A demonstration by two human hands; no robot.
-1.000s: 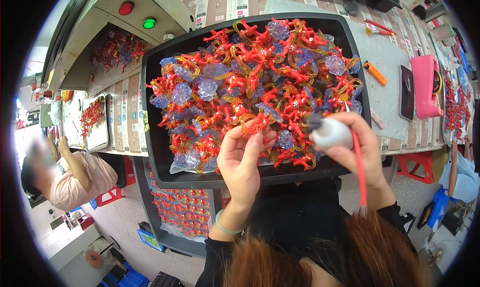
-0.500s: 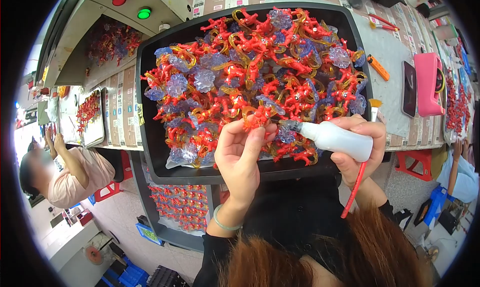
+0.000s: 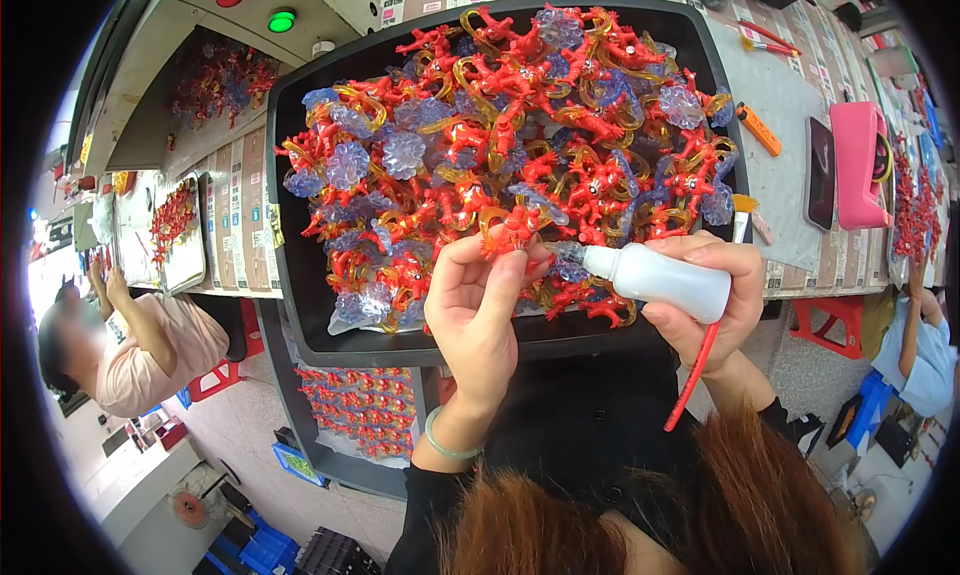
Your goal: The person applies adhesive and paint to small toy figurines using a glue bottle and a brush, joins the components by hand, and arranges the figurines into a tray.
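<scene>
Between the thumb and fingers of my left hand (image 3: 474,310) is a small red toy figure (image 3: 517,231) with a clear purple piece and an amber loop. My right hand (image 3: 712,285) is wrapped round a white squeeze bottle (image 3: 668,281), tilted so its narrow tip points left at the figure. Whether the tip touches the figure I cannot tell. A red-handled brush (image 3: 692,377) is also held in my right hand, bristles up. Below both hands lies a black tray (image 3: 400,359) heaped with similar red figures (image 3: 600,180).
Right of the tray lie an orange cutter (image 3: 760,131), a phone (image 3: 819,173) and a pink case (image 3: 860,165). A machine with a red and a green button (image 3: 281,21) stands at upper left. Under the table a grey crate (image 3: 380,483) holds more figures. Other people (image 3: 150,345) sit at both sides.
My right hand has shifted slightly left with the bottle and brush, bringing the tip nearer the figure. My left hand keeps its hold, almost still.
</scene>
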